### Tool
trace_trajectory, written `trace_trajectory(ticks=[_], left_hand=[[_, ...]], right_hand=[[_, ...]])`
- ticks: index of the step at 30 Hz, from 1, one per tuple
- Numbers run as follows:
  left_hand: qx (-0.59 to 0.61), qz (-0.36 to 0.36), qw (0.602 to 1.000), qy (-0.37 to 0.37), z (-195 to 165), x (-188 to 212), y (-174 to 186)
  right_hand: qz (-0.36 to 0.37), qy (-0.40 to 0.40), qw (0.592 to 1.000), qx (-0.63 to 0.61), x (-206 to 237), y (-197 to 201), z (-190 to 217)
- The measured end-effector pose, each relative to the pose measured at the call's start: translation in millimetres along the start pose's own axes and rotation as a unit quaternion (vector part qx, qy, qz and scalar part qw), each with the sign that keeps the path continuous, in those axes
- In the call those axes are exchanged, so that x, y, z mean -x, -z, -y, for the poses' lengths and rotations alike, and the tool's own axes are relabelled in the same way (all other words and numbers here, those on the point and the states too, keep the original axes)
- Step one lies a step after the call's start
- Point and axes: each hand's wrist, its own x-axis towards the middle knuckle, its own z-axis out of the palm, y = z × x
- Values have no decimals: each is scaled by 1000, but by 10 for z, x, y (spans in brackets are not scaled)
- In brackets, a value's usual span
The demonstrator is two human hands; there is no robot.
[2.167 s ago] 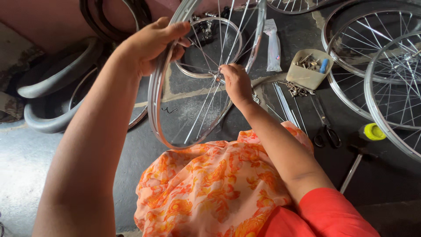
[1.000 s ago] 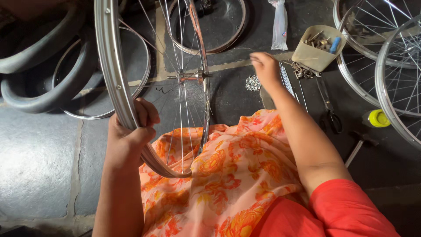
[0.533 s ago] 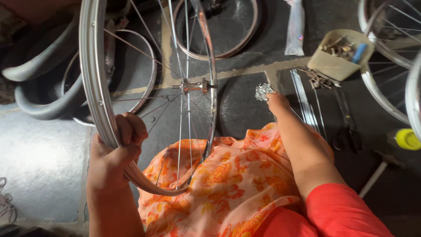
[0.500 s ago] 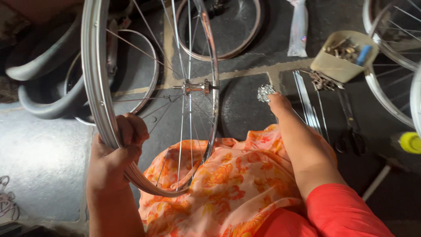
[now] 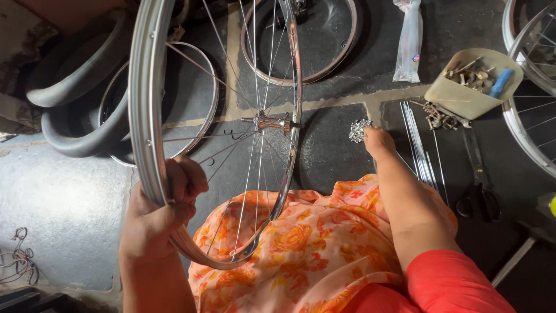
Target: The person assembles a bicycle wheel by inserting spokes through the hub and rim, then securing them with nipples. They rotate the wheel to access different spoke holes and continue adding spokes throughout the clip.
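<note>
Gripping the silver wheel rim [image 5: 145,110], the left hand [image 5: 159,214] closes tight while right hand [image 5: 377,141] fingertips touch small metal nipples [image 5: 358,130]

The person wears a bright red-orange short sleeve [image 5: 457,284] on the right arm, its hem ending above the elbow. Beside that sleeve, a lighter cloth [image 5: 307,249] printed with orange and yellow flowers on a pale peach ground covers the lap in soft folds. Both forearms are bare. The left hand [image 5: 159,217] and right hand [image 5: 377,141] carry no rings, bangles or gloves.
</note>
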Motion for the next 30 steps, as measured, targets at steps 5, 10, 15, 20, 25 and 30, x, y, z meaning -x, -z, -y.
trace_trajectory(ticks=[5, 10, 15, 20, 25, 30], left_hand=[[-14, 21, 999, -24, 25, 57, -8], [16, 9, 1000, -11, 55, 116, 5], [28, -3, 1000, -11, 87, 77, 33], [66, 22, 996, -50, 119, 45, 43], [67, 24, 996, -56, 148, 50, 39], [26, 14, 998, -51, 152, -21, -50]], right_hand=[[-10, -26, 999, -29, 78, 96, 49], [-75, 24, 995, -61, 160, 94, 19], [-34, -67, 941, -330, 156, 177, -35], [-42, -58, 917, -391, 163, 228, -105], [-104, -38, 900, -421, 148, 257, -158], [-98, -98, 779, -612, 380, 489, 234]])
